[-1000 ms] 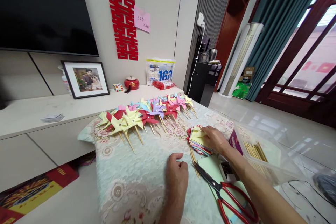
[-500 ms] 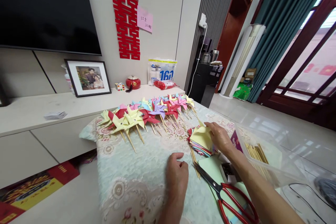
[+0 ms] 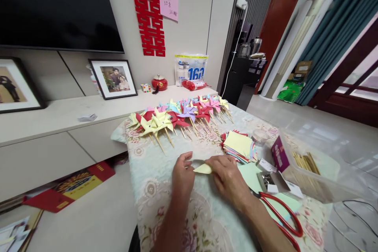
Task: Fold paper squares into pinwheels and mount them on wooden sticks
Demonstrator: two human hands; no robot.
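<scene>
My left hand (image 3: pixel 182 175) and my right hand (image 3: pixel 228 175) meet over the flowered tablecloth (image 3: pixel 153 177), both gripping a pale yellow paper square (image 3: pixel 203 169) between their fingertips. To the right of my hands lies a stack of coloured paper squares (image 3: pixel 238 146) with a yellow sheet on top. Several finished paper pinwheels (image 3: pixel 177 116) on wooden sticks lie in a row at the table's far side.
Red-handled scissors (image 3: pixel 282 214) lie by my right forearm. A clear plastic box (image 3: pixel 313 173) with wooden sticks, a small open tin (image 3: pixel 267 180) and a round lidded jar (image 3: pixel 260 136) sit at the right. A white TV bench (image 3: pixel 59 120) with framed photos stands behind.
My right hand lifted a yellow sheet off the stack and brought it left in front of me. My left hand rose off the cloth and took hold of it. The camera shifted.
</scene>
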